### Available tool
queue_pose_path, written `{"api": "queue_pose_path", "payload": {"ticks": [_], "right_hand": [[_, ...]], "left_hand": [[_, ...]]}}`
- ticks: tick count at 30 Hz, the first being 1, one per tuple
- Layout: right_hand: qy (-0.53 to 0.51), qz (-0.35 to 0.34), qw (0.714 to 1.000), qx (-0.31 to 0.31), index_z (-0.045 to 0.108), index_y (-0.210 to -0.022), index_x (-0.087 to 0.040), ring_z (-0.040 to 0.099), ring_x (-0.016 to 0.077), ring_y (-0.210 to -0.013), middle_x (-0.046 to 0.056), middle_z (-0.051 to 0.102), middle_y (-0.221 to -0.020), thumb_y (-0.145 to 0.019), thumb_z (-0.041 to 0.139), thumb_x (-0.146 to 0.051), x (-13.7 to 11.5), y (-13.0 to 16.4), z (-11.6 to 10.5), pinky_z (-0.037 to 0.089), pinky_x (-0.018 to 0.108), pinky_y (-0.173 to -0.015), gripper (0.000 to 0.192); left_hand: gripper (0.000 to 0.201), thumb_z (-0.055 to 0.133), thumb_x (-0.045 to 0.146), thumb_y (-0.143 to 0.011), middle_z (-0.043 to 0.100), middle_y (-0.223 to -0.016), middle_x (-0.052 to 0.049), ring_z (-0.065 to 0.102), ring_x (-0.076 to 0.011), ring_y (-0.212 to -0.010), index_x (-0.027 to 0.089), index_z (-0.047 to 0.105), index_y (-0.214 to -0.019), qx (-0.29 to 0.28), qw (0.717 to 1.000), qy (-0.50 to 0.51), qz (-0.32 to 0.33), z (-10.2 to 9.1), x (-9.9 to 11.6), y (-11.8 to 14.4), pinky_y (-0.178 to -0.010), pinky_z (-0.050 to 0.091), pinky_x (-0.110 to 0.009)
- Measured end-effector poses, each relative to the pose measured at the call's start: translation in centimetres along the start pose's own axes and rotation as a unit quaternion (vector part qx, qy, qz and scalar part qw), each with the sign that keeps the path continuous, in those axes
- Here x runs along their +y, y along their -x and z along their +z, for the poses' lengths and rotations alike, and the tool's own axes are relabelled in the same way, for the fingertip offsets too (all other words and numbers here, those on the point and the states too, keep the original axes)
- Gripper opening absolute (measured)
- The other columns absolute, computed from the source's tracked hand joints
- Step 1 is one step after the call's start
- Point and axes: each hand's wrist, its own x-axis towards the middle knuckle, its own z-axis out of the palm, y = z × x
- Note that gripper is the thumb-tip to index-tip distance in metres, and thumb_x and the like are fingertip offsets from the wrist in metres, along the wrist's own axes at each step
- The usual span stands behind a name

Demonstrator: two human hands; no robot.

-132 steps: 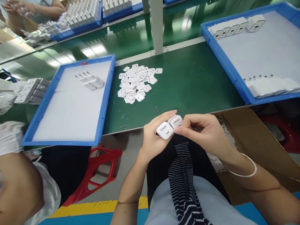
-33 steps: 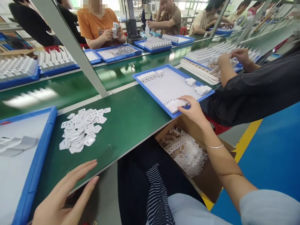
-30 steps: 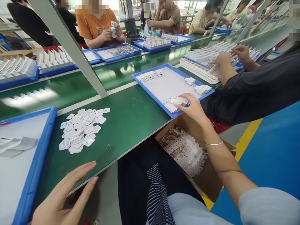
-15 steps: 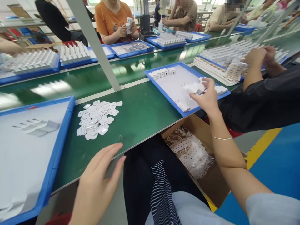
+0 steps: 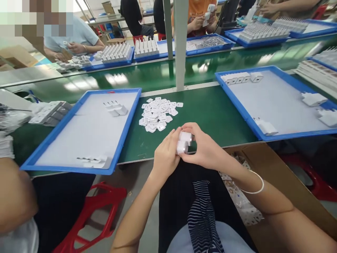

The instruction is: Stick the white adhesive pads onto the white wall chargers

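Note:
In front of my lap, at the bench edge, two white plug chargers [image 5: 182, 147] lie side by side between my hands. My left hand [image 5: 165, 151] wraps its fingers against their left side. From the right, my right hand [image 5: 204, 143] closes thumb and fingertips on their ends. The pins are hidden from view. Just beyond, a loose pile of small white plates [image 5: 158, 114] lies on the green bench [image 5: 207, 119]. To the right is a blue-rimmed tray [image 5: 238, 109] with several white chargers, some in a row at its far edge.
Another blue-rimmed tray [image 5: 129, 121] with a few chargers stands at left. A white post [image 5: 180, 49] rises behind the pile. Below the bench are a cardboard box [image 5: 271, 175] and a red stool [image 5: 105, 200]. A co-worker's arm [image 5: 15, 193] is at far left; others work opposite.
My right hand has brought chargers from the right tray to the middle. My left hand has moved right and closed on them too. The view has swung left.

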Motion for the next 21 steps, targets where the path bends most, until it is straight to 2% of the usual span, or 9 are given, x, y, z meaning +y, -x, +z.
{"api": "queue_pose_path", "payload": {"ticks": [4, 8, 10, 13, 16, 17, 19, 21], "right_hand": [[0.006, -0.009, 1.0, -0.026, 0.042, -0.126, -0.02, 0.063, 0.0271, -0.101, 0.01, 0.064, -0.116, -0.078, 0.072, -0.024, -1.4, -1.6, 1.2, 0.053, 0.042, -0.085, 0.057], [-0.073, -0.007, 0.993, -0.091, 0.049, -0.131, -0.024, 0.061, 0.0269, -0.114, 0.008, 0.061, -0.129, -0.079, 0.075, -0.027, -2.2, -1.7, 1.8, 0.054, 0.044, -0.097, 0.058], [-0.119, 0.0, 0.986, -0.114, 0.047, -0.141, -0.028, 0.06, 0.0249, -0.122, 0.007, 0.056, -0.141, -0.08, 0.075, -0.023, -2.2, -1.6, 1.9, 0.051, 0.043, -0.105, 0.067], [-0.173, 0.018, 0.974, -0.146, 0.042, -0.151, -0.029, 0.06, 0.0234, -0.126, 0.007, 0.048, -0.153, -0.082, 0.072, -0.02, -1.9, -2.1, 1.9, 0.05, 0.042, -0.11, 0.075], [-0.222, 0.02, 0.954, -0.2, 0.054, -0.143, -0.024, 0.063, 0.0247, -0.123, 0.009, 0.06, -0.142, -0.086, 0.07, -0.026, -1.1, -4.4, 1.8, 0.054, 0.042, -0.103, 0.059], [-0.207, 0.02, 0.959, -0.193, 0.061, -0.135, -0.022, 0.065, 0.0251, -0.119, 0.009, 0.065, -0.134, -0.087, 0.068, -0.027, -0.6, -5.6, 1.9, 0.055, 0.042, -0.1, 0.048], [-0.107, 0.009, 0.987, -0.121, 0.07, -0.117, -0.02, 0.067, 0.0255, -0.111, 0.009, 0.071, -0.121, -0.089, 0.063, -0.024, 0.4, -8.3, 2.5, 0.056, 0.042, -0.094, 0.029], [0.027, -0.019, 0.999, -0.042, 0.072, -0.109, -0.017, 0.063, 0.0269, -0.113, 0.011, 0.07, -0.121, -0.087, 0.062, -0.017, 1.5, -11.2, 3.4, 0.053, 0.043, -0.095, 0.024]], "left_hand": [[0.054, 0.059, 0.007, -0.083, 0.069, -0.132, -0.007, 0.068, -0.0244, -0.118, 0.023, 0.06, -0.134, 0.027, 0.985, 0.133, -0.103, -1.2, -1.9, 1.0, -0.098, 0.059, -0.035], [0.042, 0.071, 0.014, -0.082, 0.072, -0.124, -0.006, 0.071, -0.0232, -0.11, 0.023, 0.069, -0.123, 0.067, 0.939, 0.272, -0.201, -2.3, -2.8, 1.4, -0.093, 0.06, -0.033], [0.044, 0.076, 0.018, -0.081, 0.073, -0.121, -0.006, 0.072, -0.0224, -0.107, 0.024, 0.069, -0.124, 0.073, 0.929, 0.293, -0.214, -2.6, -3.2, 1.7, -0.093, 0.06, -0.033], [0.06, 0.08, 0.022, -0.078, 0.075, -0.118, -0.007, 0.073, -0.021, -0.103, 0.025, 0.061, -0.135, 0.079, 0.928, 0.295, -0.214, -3.1, -3.7, 2.4, -0.091, 0.06, -0.032], [0.048, 0.081, 0.023, -0.078, 0.076, -0.114, -0.008, 0.073, -0.0212, -0.1, 0.021, 0.068, -0.124, 0.095, 0.921, 0.293, -0.239, -3.7, -4.1, 3.5, -0.088, 0.06, -0.031], [0.042, 0.081, 0.023, -0.078, 0.076, -0.113, -0.008, 0.073, -0.0218, -0.1, 0.02, 0.071, -0.118, 0.099, 0.914, 0.299, -0.255, -3.9, -4.2, 3.8, -0.088, 0.06, -0.031], [0.038, 0.081, 0.024, -0.077, 0.076, -0.113, -0.009, 0.073, -0.0234, -0.101, 0.018, 0.073, -0.114, 0.103, 0.894, 0.327, -0.287, -4.3, -4.1, 4.3, -0.088, 0.06, -0.032], [0.038, 0.082, 0.024, -0.076, 0.075, -0.115, -0.01, 0.073, -0.0252, -0.103, 0.018, 0.073, -0.113, 0.107, 0.875, 0.357, -0.309, -4.6, -3.9, 4.7, -0.089, 0.059, -0.035]]}}
